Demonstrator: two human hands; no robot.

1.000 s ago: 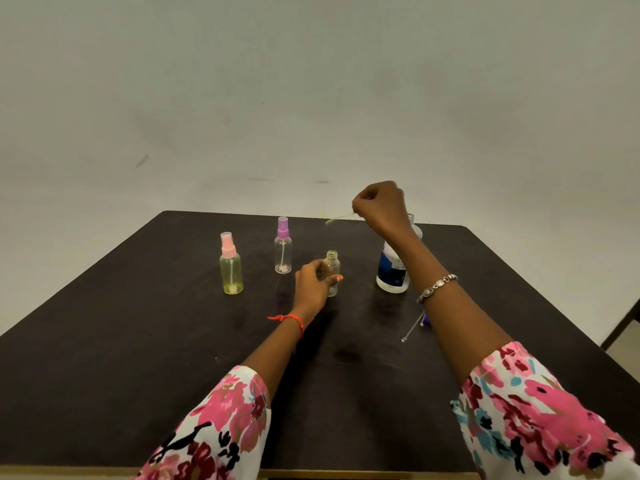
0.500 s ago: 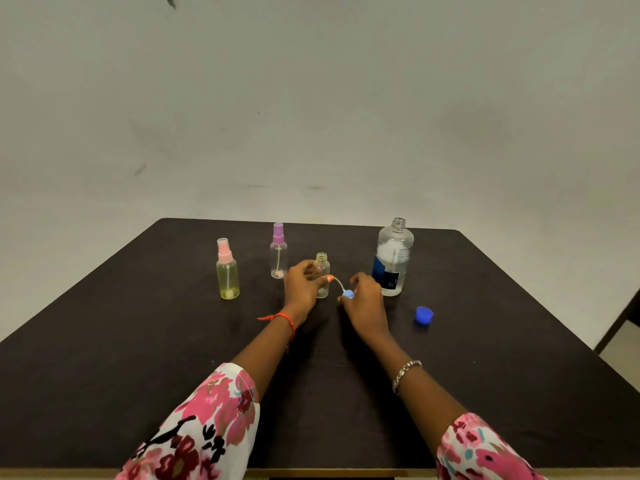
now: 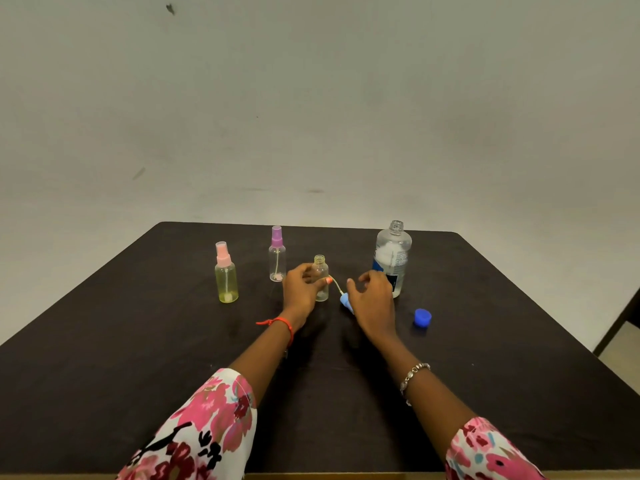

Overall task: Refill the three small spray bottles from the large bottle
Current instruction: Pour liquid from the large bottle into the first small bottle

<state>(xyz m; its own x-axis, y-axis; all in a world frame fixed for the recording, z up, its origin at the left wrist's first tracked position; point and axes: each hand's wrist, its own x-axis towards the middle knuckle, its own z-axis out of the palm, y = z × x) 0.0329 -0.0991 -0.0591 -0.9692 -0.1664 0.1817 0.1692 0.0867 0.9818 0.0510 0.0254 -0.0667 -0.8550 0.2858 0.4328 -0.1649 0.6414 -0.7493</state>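
Note:
Three small bottles stand on the dark table (image 3: 104, 341). At the left is a yellowish one with a pink spray head (image 3: 226, 278), then a clear one with a purple spray head (image 3: 277, 261), then an uncapped one (image 3: 320, 263). My left hand (image 3: 299, 292) grips the uncapped bottle from the left. Its blue spray head (image 3: 345, 301) lies on the table with its tube curving up toward the bottle. My right hand (image 3: 374, 303) is just over the spray head with its fingers spread. The large clear bottle (image 3: 393, 254) stands uncapped behind my right hand.
The large bottle's blue cap (image 3: 422, 317) lies on the table to the right of my right hand. A plain wall rises behind the table's far edge. A dark furniture leg (image 3: 620, 320) shows past the table's right edge.
My right hand came down from above the large bottle with the spray head, set it on the table beside the uncapped bottle, and has spread its fingers. My left hand stayed on the bottle.

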